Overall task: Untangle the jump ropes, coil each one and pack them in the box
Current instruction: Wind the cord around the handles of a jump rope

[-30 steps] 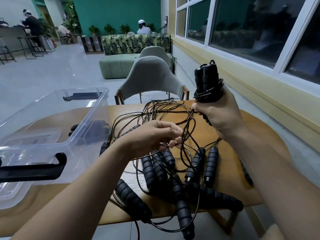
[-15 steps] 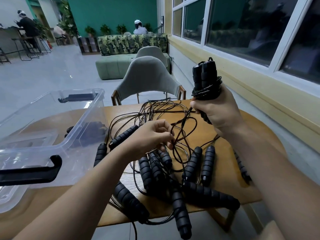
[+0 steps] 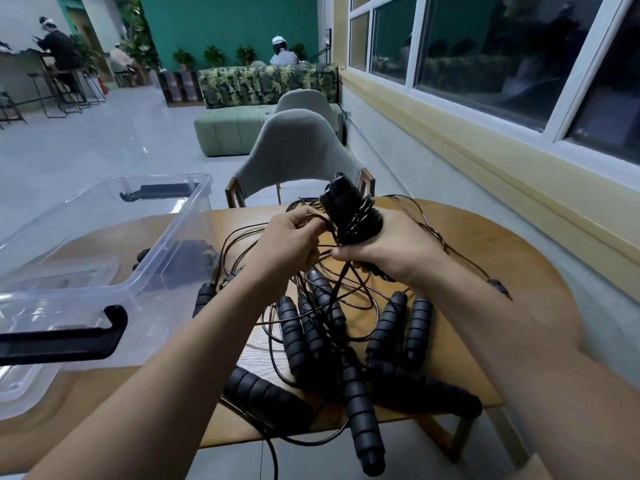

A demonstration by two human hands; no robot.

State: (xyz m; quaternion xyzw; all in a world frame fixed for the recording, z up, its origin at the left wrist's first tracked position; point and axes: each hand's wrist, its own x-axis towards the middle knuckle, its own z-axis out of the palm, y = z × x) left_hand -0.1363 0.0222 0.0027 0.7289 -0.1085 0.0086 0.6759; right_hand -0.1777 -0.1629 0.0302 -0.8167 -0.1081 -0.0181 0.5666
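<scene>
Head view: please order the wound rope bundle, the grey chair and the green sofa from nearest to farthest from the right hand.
1. The wound rope bundle, held in the right hand.
2. The grey chair, just behind the table.
3. The green sofa, farther back, left of the chair.

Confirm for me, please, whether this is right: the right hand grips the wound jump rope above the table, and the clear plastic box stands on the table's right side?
Not quite. The head view shows the clear plastic box on the left side of the table, not the right. The rest holds: the right hand grips the wound jump rope above the table.
</scene>
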